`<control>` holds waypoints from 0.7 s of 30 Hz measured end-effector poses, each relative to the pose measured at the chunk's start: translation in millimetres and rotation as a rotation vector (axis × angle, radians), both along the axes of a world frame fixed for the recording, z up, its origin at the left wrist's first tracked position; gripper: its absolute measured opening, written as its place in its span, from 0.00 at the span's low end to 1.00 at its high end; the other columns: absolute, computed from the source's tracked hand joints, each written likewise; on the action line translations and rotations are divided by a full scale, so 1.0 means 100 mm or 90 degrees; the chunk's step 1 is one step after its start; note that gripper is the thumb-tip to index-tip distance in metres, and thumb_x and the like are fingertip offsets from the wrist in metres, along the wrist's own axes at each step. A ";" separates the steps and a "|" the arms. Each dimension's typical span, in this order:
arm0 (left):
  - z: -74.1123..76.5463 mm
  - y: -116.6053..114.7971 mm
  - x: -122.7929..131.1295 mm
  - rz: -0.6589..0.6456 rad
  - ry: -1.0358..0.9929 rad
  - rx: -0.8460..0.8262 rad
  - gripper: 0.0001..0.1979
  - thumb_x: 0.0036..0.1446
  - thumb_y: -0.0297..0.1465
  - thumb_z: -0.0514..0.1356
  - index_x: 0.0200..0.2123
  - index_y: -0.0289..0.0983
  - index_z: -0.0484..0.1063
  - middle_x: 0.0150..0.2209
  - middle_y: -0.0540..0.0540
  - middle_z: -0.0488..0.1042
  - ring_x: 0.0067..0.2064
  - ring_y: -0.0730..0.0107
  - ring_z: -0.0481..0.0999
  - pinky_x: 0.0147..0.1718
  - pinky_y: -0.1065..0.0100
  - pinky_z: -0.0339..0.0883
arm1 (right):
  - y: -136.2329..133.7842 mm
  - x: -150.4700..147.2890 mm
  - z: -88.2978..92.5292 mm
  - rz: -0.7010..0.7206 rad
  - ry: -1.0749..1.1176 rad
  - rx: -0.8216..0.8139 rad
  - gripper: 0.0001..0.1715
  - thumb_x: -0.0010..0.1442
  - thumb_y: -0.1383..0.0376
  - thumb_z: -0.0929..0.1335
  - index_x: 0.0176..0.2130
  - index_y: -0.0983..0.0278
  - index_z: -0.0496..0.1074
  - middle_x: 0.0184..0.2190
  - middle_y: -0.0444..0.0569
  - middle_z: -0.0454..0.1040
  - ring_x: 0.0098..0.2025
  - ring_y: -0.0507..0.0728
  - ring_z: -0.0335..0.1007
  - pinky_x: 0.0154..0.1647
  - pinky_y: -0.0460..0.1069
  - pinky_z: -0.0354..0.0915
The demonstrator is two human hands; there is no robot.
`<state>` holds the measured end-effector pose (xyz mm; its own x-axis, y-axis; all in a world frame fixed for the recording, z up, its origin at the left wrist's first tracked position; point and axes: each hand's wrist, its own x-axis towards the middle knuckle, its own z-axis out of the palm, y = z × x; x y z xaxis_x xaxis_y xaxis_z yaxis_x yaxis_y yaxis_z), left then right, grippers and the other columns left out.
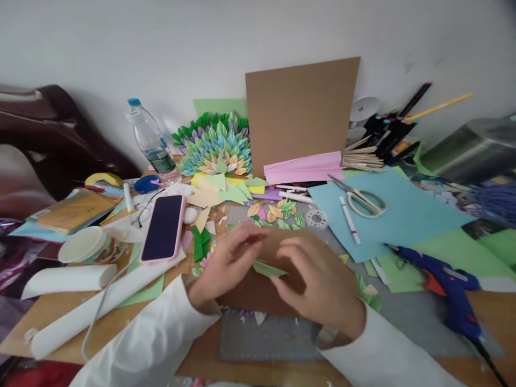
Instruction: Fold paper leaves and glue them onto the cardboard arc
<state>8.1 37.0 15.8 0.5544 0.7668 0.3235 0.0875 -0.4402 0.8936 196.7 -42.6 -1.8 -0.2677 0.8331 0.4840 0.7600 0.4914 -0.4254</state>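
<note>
A small folded piece of light green paper is between my hands, above a brown cardboard sheet. My right hand is curved around its right end. The thumb tip touches the paper there, though blur partly hides the grip. On the other side, my left hand is bent with thumb and fingers apart, close to the paper's left end, and I see nothing in it. Just beyond the hands lie several pleated paper leaves in green and orange, beside a clear plastic spool.
To the right are scissors on blue paper and a blue glue gun. A phone, paper rolls and a bottle occupy the left. A leaf-covered fan piece and upright board stand against the wall.
</note>
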 end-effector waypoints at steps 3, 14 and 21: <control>-0.23 -0.06 -0.06 -0.085 0.100 0.045 0.12 0.59 0.23 0.56 0.46 0.35 0.72 0.44 0.41 0.74 0.48 0.62 0.72 0.49 0.62 0.66 | 0.07 -0.11 -0.20 0.057 0.027 -0.094 0.06 0.57 0.70 0.70 0.37 0.65 0.68 0.38 0.52 0.72 0.41 0.61 0.67 0.39 0.57 0.68; -0.24 -0.15 -0.20 -0.144 0.090 -0.103 0.05 0.58 0.27 0.62 0.38 0.32 0.73 0.36 0.42 0.76 0.38 0.66 0.75 0.38 0.68 0.69 | -0.07 -0.15 -0.28 0.067 0.334 -0.258 0.03 0.67 0.68 0.63 0.39 0.61 0.66 0.34 0.44 0.70 0.37 0.52 0.68 0.37 0.47 0.64; -0.18 -0.23 -0.15 -0.124 -0.003 -0.232 0.03 0.58 0.25 0.61 0.34 0.31 0.74 0.31 0.44 0.75 0.34 0.70 0.75 0.34 0.72 0.69 | -0.14 -0.15 -0.22 0.103 0.478 -0.285 0.05 0.63 0.69 0.66 0.40 0.60 0.69 0.38 0.46 0.70 0.41 0.53 0.68 0.42 0.49 0.65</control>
